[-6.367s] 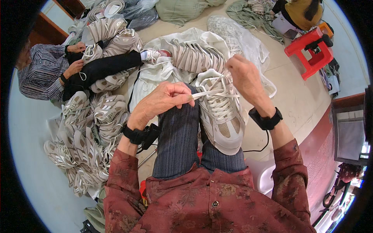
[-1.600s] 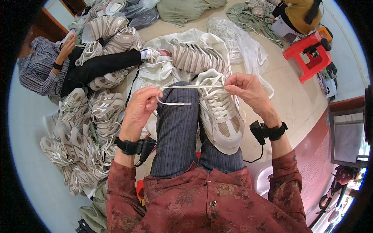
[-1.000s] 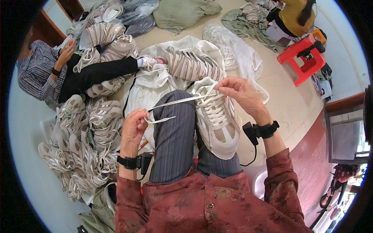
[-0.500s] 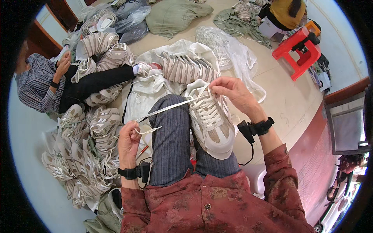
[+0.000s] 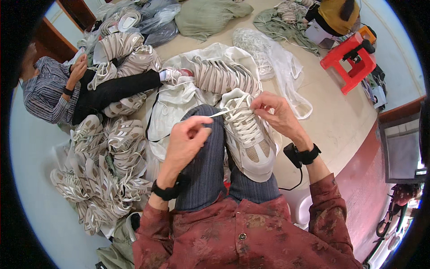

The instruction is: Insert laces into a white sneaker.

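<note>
A beige and white sneaker (image 5: 249, 139) rests on my lap between my knees, toe toward me. My left hand (image 5: 186, 142) pinches the end of its white lace (image 5: 214, 115), which runs taut across my grey trouser knee to the shoe. My right hand (image 5: 274, 112) grips the lace at the top eyelets of the sneaker. Both wrists wear black bands.
A heap of matching sneakers (image 5: 98, 175) lies on the floor at my left. More sneakers (image 5: 224, 76) lie on white cloth ahead. Another person (image 5: 58, 89) in a striped top sits at the far left. A red stool (image 5: 351, 60) stands at the upper right.
My left hand has come back up from low beside my thigh toward the shoe, with the lace end in it. My right hand stays at the shoe's top.
</note>
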Demonstrator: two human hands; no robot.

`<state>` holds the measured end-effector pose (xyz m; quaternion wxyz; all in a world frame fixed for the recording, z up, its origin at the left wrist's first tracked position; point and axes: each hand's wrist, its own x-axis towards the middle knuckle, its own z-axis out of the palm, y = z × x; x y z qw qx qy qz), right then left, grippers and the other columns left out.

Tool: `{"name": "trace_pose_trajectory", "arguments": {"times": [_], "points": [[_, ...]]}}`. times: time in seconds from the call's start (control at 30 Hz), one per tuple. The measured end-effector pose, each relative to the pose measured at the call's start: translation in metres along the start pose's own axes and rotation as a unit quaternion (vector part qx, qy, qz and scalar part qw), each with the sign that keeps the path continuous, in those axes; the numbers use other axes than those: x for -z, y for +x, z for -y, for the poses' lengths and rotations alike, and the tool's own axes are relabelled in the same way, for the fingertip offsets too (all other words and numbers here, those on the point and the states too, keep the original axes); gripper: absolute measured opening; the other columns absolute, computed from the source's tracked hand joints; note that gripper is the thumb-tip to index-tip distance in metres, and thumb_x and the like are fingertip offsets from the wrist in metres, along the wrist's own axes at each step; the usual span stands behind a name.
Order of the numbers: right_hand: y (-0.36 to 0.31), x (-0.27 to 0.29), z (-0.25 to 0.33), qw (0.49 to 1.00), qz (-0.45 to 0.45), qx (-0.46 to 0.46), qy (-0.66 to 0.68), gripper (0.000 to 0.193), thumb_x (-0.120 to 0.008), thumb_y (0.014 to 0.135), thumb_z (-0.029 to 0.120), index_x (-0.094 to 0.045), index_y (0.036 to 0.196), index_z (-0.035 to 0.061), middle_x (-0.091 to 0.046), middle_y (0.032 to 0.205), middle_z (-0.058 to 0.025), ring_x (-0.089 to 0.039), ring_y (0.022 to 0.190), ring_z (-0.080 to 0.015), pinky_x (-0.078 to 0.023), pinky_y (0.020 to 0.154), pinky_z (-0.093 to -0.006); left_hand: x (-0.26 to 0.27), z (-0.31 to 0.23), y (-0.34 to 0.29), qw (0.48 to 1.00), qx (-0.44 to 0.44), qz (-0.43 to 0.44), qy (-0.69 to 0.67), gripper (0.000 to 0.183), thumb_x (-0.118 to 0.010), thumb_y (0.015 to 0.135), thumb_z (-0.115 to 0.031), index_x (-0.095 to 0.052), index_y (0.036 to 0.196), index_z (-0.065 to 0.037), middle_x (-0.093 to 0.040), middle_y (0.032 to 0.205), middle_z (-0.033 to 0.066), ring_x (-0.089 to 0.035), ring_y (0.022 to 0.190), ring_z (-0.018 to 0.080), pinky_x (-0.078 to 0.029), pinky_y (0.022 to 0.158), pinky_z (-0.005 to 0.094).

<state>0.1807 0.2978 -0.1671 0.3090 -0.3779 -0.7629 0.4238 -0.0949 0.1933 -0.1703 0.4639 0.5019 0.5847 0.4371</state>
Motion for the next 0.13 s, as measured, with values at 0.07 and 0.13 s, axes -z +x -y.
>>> {"name": "trace_pose_trajectory", "arguments": {"times": [0.07,0.13], "points": [[0.001,0.0,0.001,0.998,-0.001,0.042,-0.041,0.014,-0.066,0.086,-0.002,-0.07,0.096,0.0065,-0.062,0.085,-0.0002,-0.057,0.077,-0.0123,-0.046,0.069,-0.0266,-0.012,-0.005,0.009,0.998,-0.02,0.052,0.026,0.019,-0.068,0.089,-0.009,-0.073,0.108,-0.009,-0.06,0.075,-0.0018,-0.054,0.065,0.0034,-0.042,0.057,0.02],[0.0,0.001,0.0,0.998,0.0,0.042,-0.046,0.013,-0.067,0.086,0.0,-0.07,0.098,0.0047,-0.062,0.086,-0.0004,-0.057,0.076,-0.0138,-0.046,0.069,-0.0269,-0.022,-0.01,0.017,0.984,-0.106,0.058,0.131,0.018,-0.068,0.091,-0.014,-0.073,0.109,-0.01,-0.066,0.078,0.0014,-0.055,0.059,0.0135,-0.048,0.059,0.0264]]}}
